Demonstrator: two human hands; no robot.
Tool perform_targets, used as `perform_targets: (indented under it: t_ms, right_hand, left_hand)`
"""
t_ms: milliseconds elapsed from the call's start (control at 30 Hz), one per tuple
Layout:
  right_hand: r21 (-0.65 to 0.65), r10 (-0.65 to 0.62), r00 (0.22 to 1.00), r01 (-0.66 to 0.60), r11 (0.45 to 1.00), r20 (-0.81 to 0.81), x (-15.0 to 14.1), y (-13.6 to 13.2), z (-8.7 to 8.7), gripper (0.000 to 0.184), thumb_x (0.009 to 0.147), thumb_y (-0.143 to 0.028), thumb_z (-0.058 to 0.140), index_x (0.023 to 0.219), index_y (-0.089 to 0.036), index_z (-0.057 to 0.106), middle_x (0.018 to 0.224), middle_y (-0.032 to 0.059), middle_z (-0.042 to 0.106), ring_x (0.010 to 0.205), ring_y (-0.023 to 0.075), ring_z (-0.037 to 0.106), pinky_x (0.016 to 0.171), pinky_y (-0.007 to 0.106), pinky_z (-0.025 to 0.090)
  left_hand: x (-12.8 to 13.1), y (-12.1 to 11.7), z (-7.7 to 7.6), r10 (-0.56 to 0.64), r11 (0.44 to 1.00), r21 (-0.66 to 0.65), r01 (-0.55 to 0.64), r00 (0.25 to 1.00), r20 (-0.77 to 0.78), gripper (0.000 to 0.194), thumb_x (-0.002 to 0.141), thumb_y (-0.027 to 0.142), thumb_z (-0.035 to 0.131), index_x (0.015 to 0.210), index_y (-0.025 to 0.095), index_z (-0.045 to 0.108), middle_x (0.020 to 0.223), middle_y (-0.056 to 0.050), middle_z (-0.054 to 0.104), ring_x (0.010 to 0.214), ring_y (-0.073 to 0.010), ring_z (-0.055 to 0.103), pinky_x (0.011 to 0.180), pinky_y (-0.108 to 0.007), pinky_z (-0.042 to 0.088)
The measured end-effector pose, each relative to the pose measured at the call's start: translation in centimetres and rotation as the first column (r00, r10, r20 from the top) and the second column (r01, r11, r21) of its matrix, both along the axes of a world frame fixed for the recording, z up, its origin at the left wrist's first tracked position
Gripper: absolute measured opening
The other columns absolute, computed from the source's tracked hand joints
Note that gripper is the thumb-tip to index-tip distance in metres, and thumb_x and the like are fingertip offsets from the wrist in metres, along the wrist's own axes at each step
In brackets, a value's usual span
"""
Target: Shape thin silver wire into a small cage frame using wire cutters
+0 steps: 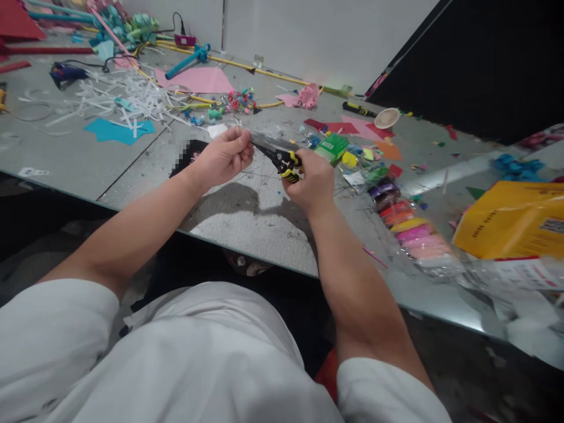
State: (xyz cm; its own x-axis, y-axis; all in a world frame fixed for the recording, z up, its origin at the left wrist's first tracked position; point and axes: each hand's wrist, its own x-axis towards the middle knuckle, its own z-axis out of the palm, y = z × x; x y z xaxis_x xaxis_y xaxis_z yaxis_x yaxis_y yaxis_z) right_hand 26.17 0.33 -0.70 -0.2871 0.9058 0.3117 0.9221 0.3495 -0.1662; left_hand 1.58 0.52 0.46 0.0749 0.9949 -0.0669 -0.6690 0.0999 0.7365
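Observation:
My right hand (pixel 312 179) is wrapped round the black and yellow handles of a pair of pliers (pixel 282 161), whose dark jaws point left. Right at the jaw tips is my left hand (pixel 229 154), with thumb and forefinger pinched together. Whatever lies in that pinch is too small to make out. Both hands are held above the grey tabletop (pixel 238 217) near its front edge. Behind my left wrist lies a dark item with a pink pattern (pixel 194 154), partly covered by the wrist. Thin wire-like strands lie on the table under the pliers.
White paper strips (pixel 127 97) are heaped at back left beside a blue paper piece (pixel 118 130). To the right are a green box (pixel 332 147), packs of coloured clay (pixel 414 229) and a yellow packet (pixel 513 220). A white panel (pixel 308 41) stands behind.

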Motion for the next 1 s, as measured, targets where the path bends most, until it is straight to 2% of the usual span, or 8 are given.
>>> perform_targets:
  t_ms: [100, 267, 433, 567, 733, 867, 1000]
  right_hand:
    - [0.016, -0.01, 1.0, 0.009, 1.0, 0.006, -0.01, 0.0, -0.05, 0.059, 0.105, -0.029, 0.075, 0.163, -0.02, 0.076, 0.158, 0.025, 0.087, 0.151, 0.047, 0.079, 0.133, 0.058, 0.058]
    - [0.005, -0.016, 0.999, 0.016, 1.0, 0.033, -0.09, -0.06, 0.13, 0.054, 0.109, -0.029, 0.072, 0.162, -0.022, 0.076, 0.157, 0.023, 0.087, 0.152, 0.0466, 0.079, 0.132, 0.057, 0.059]
    - [-0.023, 0.003, 0.999, -0.002, 1.0, 0.041, 0.12, -0.22, 0.39, 0.052, 0.111, -0.032, 0.07, 0.162, -0.021, 0.076, 0.157, 0.0223, 0.088, 0.151, 0.0455, 0.08, 0.128, 0.052, 0.06]
    - [-0.02, -0.003, 0.999, 0.004, 1.0, 0.052, 0.03, -0.33, 0.42, 0.05, 0.112, -0.033, 0.068, 0.159, -0.02, 0.078, 0.156, 0.0228, 0.088, 0.151, 0.0452, 0.081, 0.126, 0.052, 0.061]
    - [-0.026, -0.023, 0.998, 0.024, 0.999, 0.051, -0.33, -0.55, 0.32, 0.047, 0.113, -0.034, 0.066, 0.156, -0.024, 0.079, 0.156, 0.021, 0.088, 0.152, 0.0451, 0.079, 0.126, 0.052, 0.061]
    - [-0.032, 0.016, 0.999, -0.015, 0.999, 0.032, -0.45, -0.75, 0.12, 0.044, 0.12, -0.045, 0.061, 0.155, -0.023, 0.077, 0.156, 0.0239, 0.087, 0.15, 0.0437, 0.079, 0.126, 0.049, 0.061]
    - [0.013, 0.011, 1.0, -0.011, 1.0, 0.004, -0.65, -0.93, -0.11, 0.039, 0.117, -0.045, 0.068, 0.148, -0.025, 0.079, 0.15, 0.024, 0.089, 0.145, 0.0469, 0.082, 0.121, 0.051, 0.063]
  left_hand:
    - [0.16, 0.0, 0.13, 0.041, 0.999, -0.015, -0.041, 0.999, -0.018, 0.047, 0.125, 0.0, 0.071, 0.084, 0.021, 0.062, 0.071, 0.007, 0.054, 0.066, -0.0041, 0.061, 0.068, -0.014, 0.051]
    - [0.32, 0.26, 0.1, 0.102, 0.995, 0.014, -0.101, 0.995, -0.016, 0.048, 0.126, -0.002, 0.064, 0.085, 0.022, 0.063, 0.076, 0.006, 0.061, 0.069, -0.0056, 0.062, 0.073, -0.016, 0.054]
    - [0.25, 0.63, 0.0, 0.178, 0.984, 0.021, -0.176, 0.976, -0.127, 0.044, 0.12, -0.002, 0.076, 0.086, 0.022, 0.061, 0.081, 0.007, 0.063, 0.07, -0.004, 0.067, 0.078, -0.016, 0.058]
    - [0.29, 0.46, 0.06, 0.161, 0.987, 0.032, -0.158, 0.98, -0.115, 0.044, 0.12, -0.004, 0.075, 0.086, 0.021, 0.06, 0.081, 0.007, 0.061, 0.068, -0.0034, 0.066, 0.077, -0.017, 0.056]
    - [0.42, 0.01, 0.24, 0.08, 0.996, 0.038, -0.081, 0.996, 0.028, 0.049, 0.128, -0.003, 0.056, 0.085, 0.02, 0.06, 0.075, 0.006, 0.058, 0.063, -0.0032, 0.062, 0.069, -0.014, 0.052]
    - [0.22, 0.22, 0.24, 0.065, 0.997, 0.046, -0.066, 0.997, 0.041, 0.051, 0.13, 0.002, 0.059, 0.082, 0.019, 0.059, 0.072, 0.006, 0.057, 0.062, -0.0032, 0.059, 0.068, -0.013, 0.051]
    - [-0.05, 0.74, 0.09, 0.082, 0.996, 0.029, -0.082, 0.997, 0.013, 0.051, 0.13, 0.002, 0.06, 0.082, 0.02, 0.063, 0.074, 0.006, 0.058, 0.063, -0.0029, 0.06, 0.07, -0.013, 0.053]
